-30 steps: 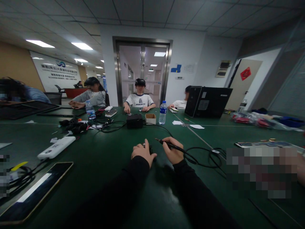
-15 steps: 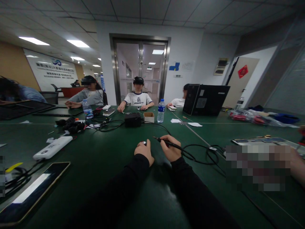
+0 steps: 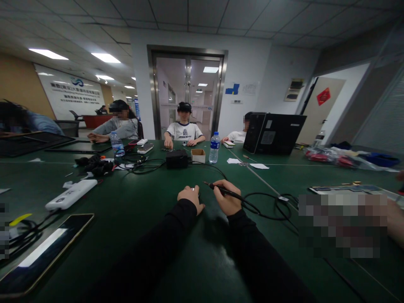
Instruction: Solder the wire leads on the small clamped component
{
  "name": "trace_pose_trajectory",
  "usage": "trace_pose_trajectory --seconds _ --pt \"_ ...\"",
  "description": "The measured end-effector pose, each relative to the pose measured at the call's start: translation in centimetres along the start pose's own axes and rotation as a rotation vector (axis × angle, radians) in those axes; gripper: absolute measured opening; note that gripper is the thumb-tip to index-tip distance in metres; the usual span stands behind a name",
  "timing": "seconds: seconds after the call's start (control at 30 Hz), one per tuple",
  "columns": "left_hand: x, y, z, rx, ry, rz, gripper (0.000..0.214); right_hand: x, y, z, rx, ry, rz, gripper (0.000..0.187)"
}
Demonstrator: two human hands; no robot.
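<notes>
My right hand (image 3: 227, 200) is closed around a black soldering iron (image 3: 225, 190), held like a pen. Its thin tip points left, toward my left hand, with a gap between them. My left hand (image 3: 188, 198) rests low on the table, fingers curled and thumb toward the right. A small shiny spot shows at its fingers. Whatever lies under or between those fingers is hidden. From the iron's back end a black cable (image 3: 265, 195) loops to the right over the green table (image 3: 132, 252). Ahead of my hands stands a black box-shaped unit (image 3: 176, 160).
Beyond are a small open carton (image 3: 198, 156), a water bottle (image 3: 214, 148) and a black computer case (image 3: 274, 134). On the left lie a white power strip (image 3: 72, 194) and a phone (image 3: 47, 252). Several people sit around; a neighbour's hand (image 3: 394, 219) is at the right.
My left hand has turned slightly, and its fingers have shifted a little. My right hand keeps the soldering iron in nearly the same pose. The person opposite has moved one hand inward.
</notes>
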State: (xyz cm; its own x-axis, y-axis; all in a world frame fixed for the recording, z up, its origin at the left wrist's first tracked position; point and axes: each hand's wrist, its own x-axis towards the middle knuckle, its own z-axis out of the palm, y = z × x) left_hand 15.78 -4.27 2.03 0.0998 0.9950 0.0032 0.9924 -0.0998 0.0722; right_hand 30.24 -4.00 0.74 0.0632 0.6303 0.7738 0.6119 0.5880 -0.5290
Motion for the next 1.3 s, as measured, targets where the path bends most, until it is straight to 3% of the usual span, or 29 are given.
trace_pose_trajectory --seconds 0.13,0.3,0.47,0.83,1.0,1.3 --pt "0.0 -0.1 0.0 -0.018 -0.003 0.016 0.061 0.0 0.1 0.1 0.011 0.009 -0.008 0.011" --pt "-0.8 -0.9 0.7 -0.01 0.059 0.059 0.067 0.0 0.0 0.0 0.012 0.006 0.006 0.012" --pt "-2.2 -1.9 1.9 0.055 0.153 0.213 0.059 0.0 -0.1 0.0 0.003 0.006 -0.001 0.011" --pt "-2.6 -3.9 1.6 0.047 0.132 0.274 0.065 0.0 -0.1 -0.1 0.01 0.0 -0.015 0.011" --pt "-1.1 -9.1 1.4 0.114 0.116 0.216 0.061 0.0 -0.4 -0.2 0.017 0.001 -0.018 0.012" --pt "2.6 -23.6 0.7 0.159 0.061 -0.197 0.059 0.1 -0.4 -0.2 0.031 0.019 -0.024 0.012"
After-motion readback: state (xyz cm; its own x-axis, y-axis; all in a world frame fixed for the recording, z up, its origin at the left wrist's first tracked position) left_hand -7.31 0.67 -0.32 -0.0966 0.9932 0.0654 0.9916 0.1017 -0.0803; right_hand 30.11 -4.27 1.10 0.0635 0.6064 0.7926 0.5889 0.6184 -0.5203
